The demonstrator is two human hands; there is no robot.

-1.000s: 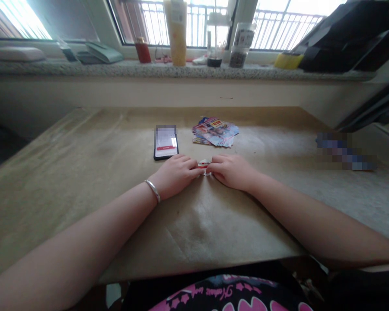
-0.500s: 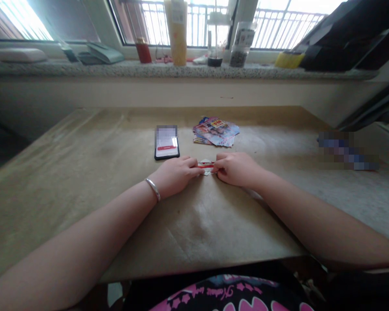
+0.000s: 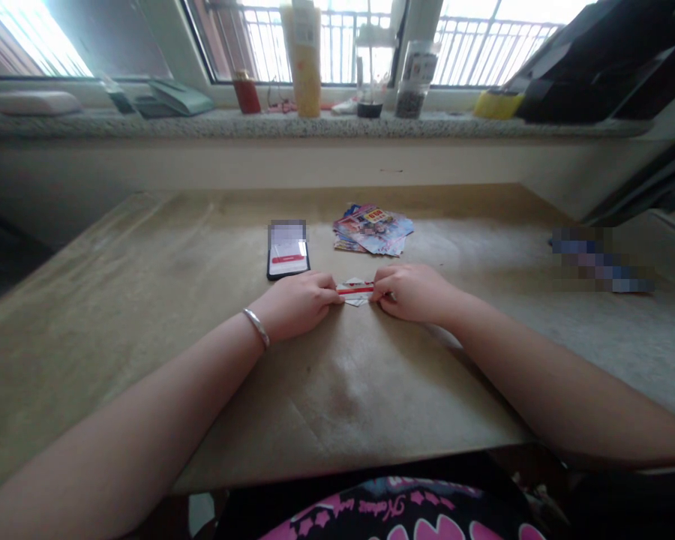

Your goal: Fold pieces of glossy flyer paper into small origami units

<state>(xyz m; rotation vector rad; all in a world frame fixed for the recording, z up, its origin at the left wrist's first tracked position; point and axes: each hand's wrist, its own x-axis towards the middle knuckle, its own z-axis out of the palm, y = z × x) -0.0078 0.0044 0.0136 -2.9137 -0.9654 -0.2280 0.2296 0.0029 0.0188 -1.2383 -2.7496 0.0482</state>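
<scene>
A small folded paper point(image 3: 356, 292), whitish with a red strip across its middle, lies on the table between my two hands. My left hand point(image 3: 301, 304), below a silver bangle point(image 3: 256, 328), has its fingers closed on the paper's left end. At the right end, my right hand point(image 3: 408, 291) pinches the paper with curled fingers. Both ends are covered by the fingertips. Just beyond my left hand lies a phone point(image 3: 289, 250) with its screen lit. A fanned stack of colourful printed sheets point(image 3: 374, 229) rests beyond the paper.
The table point(image 3: 337, 405) has its near edge close to my body. A blurred-out object point(image 3: 601, 261) lies at its right side. Along the windowsill point(image 3: 326, 127) stand a yellow bottle point(image 3: 304, 64), a red jar point(image 3: 246, 91), clear containers and a yellow roll point(image 3: 498, 103).
My left hand has shifted slightly left along the paper, so more of the red strip shows. My right hand stays nearly where it was, still pinching.
</scene>
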